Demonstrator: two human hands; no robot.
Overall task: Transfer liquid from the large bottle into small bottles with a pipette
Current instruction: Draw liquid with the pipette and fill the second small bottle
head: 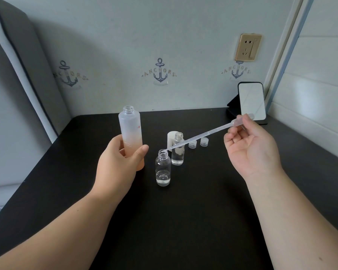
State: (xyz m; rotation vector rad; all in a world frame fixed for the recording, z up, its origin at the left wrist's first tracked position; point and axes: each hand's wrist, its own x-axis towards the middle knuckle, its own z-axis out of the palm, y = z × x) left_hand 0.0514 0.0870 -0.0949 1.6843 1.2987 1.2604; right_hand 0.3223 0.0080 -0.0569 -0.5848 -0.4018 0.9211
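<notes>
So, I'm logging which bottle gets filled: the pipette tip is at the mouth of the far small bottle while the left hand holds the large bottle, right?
Not quite. The head view shows the pipette tip at the near small bottle; the left hand does hold the large bottle.

A dark, matte surface [183, 211] is filling the lower part of the view, butting up against a pale blue-grey wall [125, 36]. Navy anchor prints [160, 72] lettered "ANCHORS" are running across the wall in a row. A gold-coloured socket plate [247, 47] is sitting high on the right. Below it, a small mirror [252, 101] is leaning on a black stand at the back right corner. A grey padded panel [18, 75] is slanting along the left. White boards [320, 84] are catching soft light on the right.
</notes>
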